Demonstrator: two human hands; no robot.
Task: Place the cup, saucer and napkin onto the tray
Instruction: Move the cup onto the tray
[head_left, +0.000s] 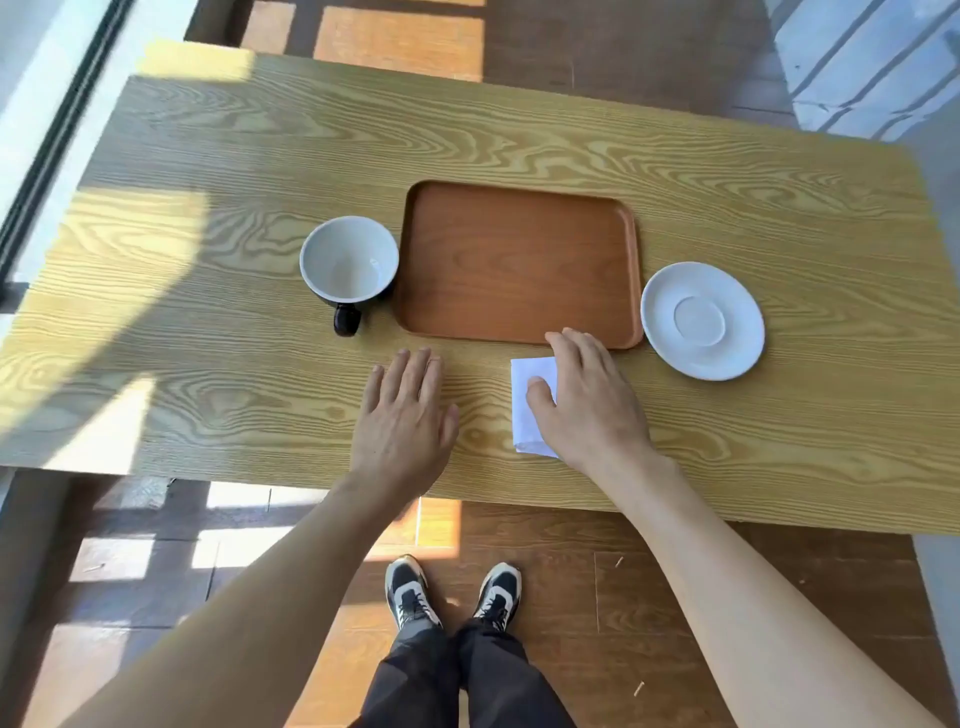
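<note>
So far the tray (519, 260) sits bare; right hand (587, 400) presses flat on the napkin (530, 410), left hand (405, 415) spread, cup (349, 265) and saucer (702, 319) untouched.

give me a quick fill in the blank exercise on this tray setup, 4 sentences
1. The tray holds ____ of the three items.
2. The cup stands on the tray's ____ side.
3. The right hand rests on the ____.
4. The saucer lies on the table, with ____ on it.

The left hand lies flat and open on the table, holding nothing.

Missing words: none; left; napkin; nothing
</note>
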